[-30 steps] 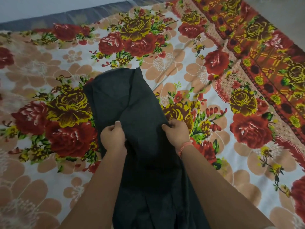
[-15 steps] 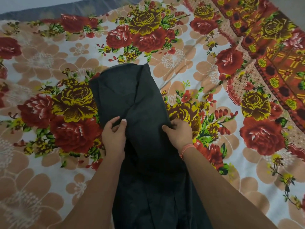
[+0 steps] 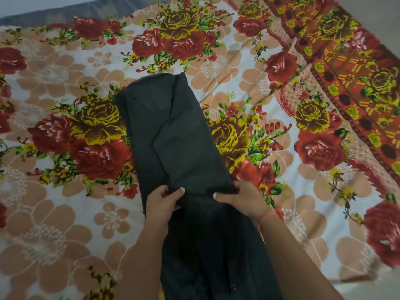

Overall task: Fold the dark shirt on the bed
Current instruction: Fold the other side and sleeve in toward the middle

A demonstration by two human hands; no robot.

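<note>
Dark shirt [image 3: 173,131], narrowed to a long strip with its sides turned in, lying lengthwise on the flowered bed [image 3: 65,213], far end flat toward the middle, near end trailing down between both forearms. Left hand [image 3: 161,200] at the strip's left edge and right hand [image 3: 240,199] at its right edge, level with each other, each clamped on the cloth with thumb on top and fingers curled beneath. Red thread [image 3: 267,215] around the right wrist, just beside the shirt's edge.
</note>
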